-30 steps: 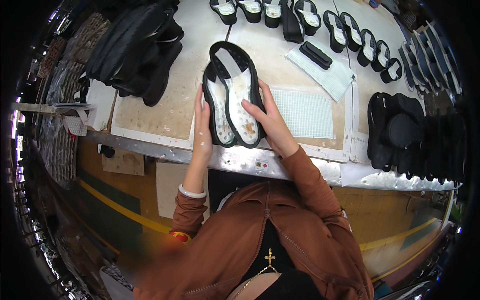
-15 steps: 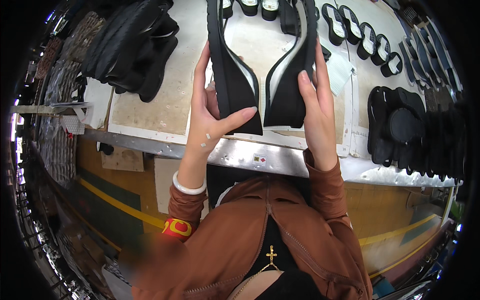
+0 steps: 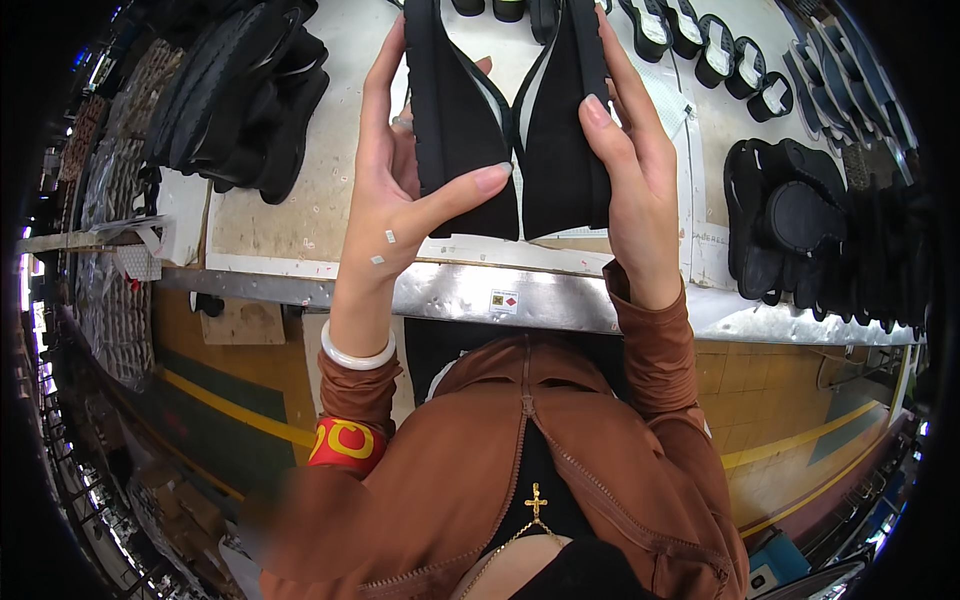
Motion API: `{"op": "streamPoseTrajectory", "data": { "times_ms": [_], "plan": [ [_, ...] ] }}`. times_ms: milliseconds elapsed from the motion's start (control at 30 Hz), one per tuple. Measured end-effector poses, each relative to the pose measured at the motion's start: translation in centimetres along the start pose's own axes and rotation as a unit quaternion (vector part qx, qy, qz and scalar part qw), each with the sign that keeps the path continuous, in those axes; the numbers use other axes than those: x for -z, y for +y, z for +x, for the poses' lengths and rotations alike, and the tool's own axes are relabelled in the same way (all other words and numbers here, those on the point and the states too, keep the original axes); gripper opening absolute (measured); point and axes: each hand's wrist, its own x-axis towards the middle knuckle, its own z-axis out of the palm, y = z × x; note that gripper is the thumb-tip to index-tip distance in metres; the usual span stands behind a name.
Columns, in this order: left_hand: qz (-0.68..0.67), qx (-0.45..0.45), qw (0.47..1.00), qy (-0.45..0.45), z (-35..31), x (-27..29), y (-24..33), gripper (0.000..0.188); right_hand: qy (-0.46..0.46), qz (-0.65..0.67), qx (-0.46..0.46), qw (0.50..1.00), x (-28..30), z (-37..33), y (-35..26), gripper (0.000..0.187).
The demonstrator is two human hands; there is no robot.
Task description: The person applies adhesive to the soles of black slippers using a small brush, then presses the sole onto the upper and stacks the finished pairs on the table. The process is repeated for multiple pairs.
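My left hand (image 3: 392, 205) is wrapped round a black wedge-heeled shoe sole (image 3: 462, 130), its thumb lying across the near end. A matching black wedge sole (image 3: 562, 135) is gripped by my right hand (image 3: 642, 180), with the thumb on its side and the fingers along its outer edge. Both soles are held side by side above the table, thick ends toward me. They almost touch near the middle and spread apart farther up. A pale strip runs along the inner curved edge of each. Their far ends pass out of the top of the picture.
A pile of black soles (image 3: 245, 110) lies on the white-topped table (image 3: 270, 215) at the left. Several black sandals with pale insoles (image 3: 716, 50) stand in a row at the far right. More black footwear (image 3: 800, 215) is heaped at the right, above the metal table edge (image 3: 450, 290).
The two soles have come closer together, and their near ends now sit higher in the picture. Both hands keep their hold. The whole view has shifted slightly.
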Motion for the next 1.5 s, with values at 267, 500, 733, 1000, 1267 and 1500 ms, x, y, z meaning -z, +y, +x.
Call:
{"op": "streamPoseTrajectory", "data": {
  "times_ms": [267, 500, 733, 1000, 1267, 1500],
  "plan": [
    [-0.021, 0.055, 0.998, 0.01, -0.4, -0.2, 0.7, 0.11, 0.032, 0.005, -0.014, 0.999, -0.4, 0.1, 2.9, 0.058],
    [-0.042, 0.093, 0.994, 0.025, -0.9, -0.1, 0.1, 0.107, 0.024, 0.015, -0.069, 0.997, -0.4, -0.6, 3.7, 0.058],
    [-0.004, 0.052, 0.998, 0.023, -1.1, -0.5, 0.8, 0.107, 0.028, 0.014, 0.002, 1.0, -0.8, -0.8, 2.5, 0.059],
    [0.045, -0.048, 0.998, -0.007, -0.5, -0.3, 1.6, 0.107, 0.086, -0.077, 0.08, 0.99, -0.6, -0.8, 2.3, 0.062],
    [0.067, -0.056, 0.996, 0.0, -0.2, -0.3, 2.1, 0.107, 0.084, -0.038, 0.06, 0.994, -0.5, -0.9, 2.3, 0.065],
    [-0.007, -0.014, 1.0, -0.021, -0.6, -0.2, 1.7, 0.109, 0.036, 0.017, 0.064, 0.997, 0.0, -1.0, 2.5, 0.066]
  ]
}}
